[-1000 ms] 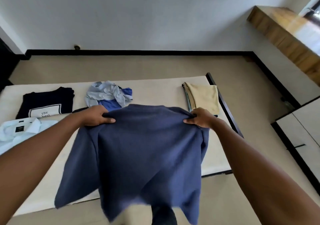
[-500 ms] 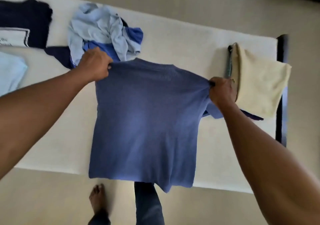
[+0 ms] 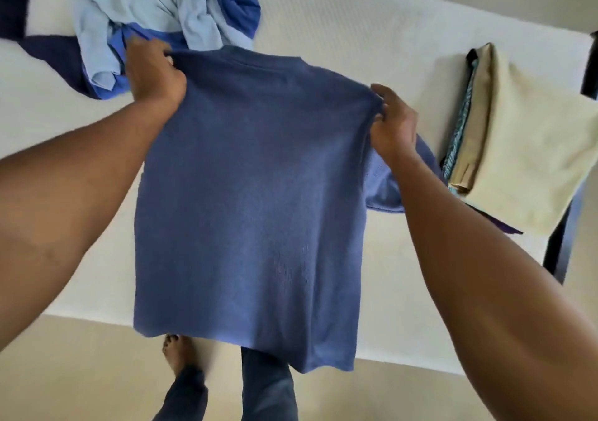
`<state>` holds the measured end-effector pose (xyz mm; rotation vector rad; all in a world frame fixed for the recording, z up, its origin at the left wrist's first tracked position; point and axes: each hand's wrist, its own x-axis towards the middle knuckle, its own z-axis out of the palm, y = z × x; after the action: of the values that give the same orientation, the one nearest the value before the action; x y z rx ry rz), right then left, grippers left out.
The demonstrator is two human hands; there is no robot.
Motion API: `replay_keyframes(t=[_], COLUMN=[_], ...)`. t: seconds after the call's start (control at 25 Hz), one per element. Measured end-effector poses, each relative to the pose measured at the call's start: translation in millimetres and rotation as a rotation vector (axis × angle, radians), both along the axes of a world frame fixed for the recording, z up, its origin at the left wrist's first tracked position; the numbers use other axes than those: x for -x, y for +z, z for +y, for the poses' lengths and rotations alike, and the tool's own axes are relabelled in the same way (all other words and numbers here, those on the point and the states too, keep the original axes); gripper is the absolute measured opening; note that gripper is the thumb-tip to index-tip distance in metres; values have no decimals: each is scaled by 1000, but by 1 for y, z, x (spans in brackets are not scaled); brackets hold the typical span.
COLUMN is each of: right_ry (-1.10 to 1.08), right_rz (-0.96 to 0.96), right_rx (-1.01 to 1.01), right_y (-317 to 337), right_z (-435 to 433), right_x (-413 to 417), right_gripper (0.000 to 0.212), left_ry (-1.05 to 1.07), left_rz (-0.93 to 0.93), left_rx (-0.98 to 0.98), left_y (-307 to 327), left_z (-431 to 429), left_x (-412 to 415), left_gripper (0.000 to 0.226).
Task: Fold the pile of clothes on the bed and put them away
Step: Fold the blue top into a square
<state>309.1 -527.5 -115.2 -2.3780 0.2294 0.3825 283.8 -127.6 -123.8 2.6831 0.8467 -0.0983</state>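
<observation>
Blue T-shirt is spread neck-away across the bed in the head view, its hem hanging past the near mattress edge over the floor and the person's bare foot. The left grip is clenched on the shirt's left shoulder, and the right grip pinches the right shoulder where the sleeve begins. The garment's body therefore runs from both grips back toward the person, stretched between them, with the right sleeve trailing out beneath the right wrist. Whether the cloth lies fully flat on the mattress I cannot tell. Several slips look likely. The overhanging hem could drag the shirt off the bed once the grips let go, since little holds it there. The left shoulder sits right against the unfolded pile of pale and bright blue clothes, so a fold started there may catch that cloth and pull it in. The loose right sleeve lies just beside the folded stack topped by a cream garment, and a sweep of that arm could knock it askew. The left sleeve is hidden, so it may be bunched underneath and spoil the fold.
</observation>
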Motion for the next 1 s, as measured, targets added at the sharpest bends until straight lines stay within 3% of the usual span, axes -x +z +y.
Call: replay_keyframes(t=[0.08, 0.16, 0.32, 0.4, 0.48, 0.56, 0.64, 0.72, 0.88, 1.0], right_ry=[-16, -132, -433, -755, -1040, -1039, -1048, -1099, -1004, -681], right_rz=[50, 55, 135, 263, 404, 403, 190, -18, -108, -211], right_rx=[-13, 102, 365, 288, 29, -136, -111, -145, -167, -31], right_y=[-4, -12, -21, -33, -47, -56, -54, -39, -11, 12], right_z=[-9, -31, -73, -81, -82, -84, -89, -85, -75, -34], right_x=[17, 47, 92, 100, 113, 124, 129, 131, 126, 116], right_gripper=[67, 52, 35, 55, 79, 61, 26, 16, 33, 61], left_ry=[-62, -262, -566, -634, -698, -723, -696, -689, -634, -301], left_rz=[28, 40, 63, 162, 288, 362, 400, 429, 425, 297], left_rx=[63, 106, 320, 423, 453, 452, 488, 507, 535, 784], left_y=[-15, -26, -48, -61, -73, -75, -72, -68, -61, -52], left_z=[-17, -50, -129, -157, -172, -180, -179, -175, -177, -182], left_x=[12, 36, 93, 109, 119, 120, 117, 116, 118, 109], left_gripper=[41, 44, 28, 26, 34, 42, 43, 41, 40, 29])
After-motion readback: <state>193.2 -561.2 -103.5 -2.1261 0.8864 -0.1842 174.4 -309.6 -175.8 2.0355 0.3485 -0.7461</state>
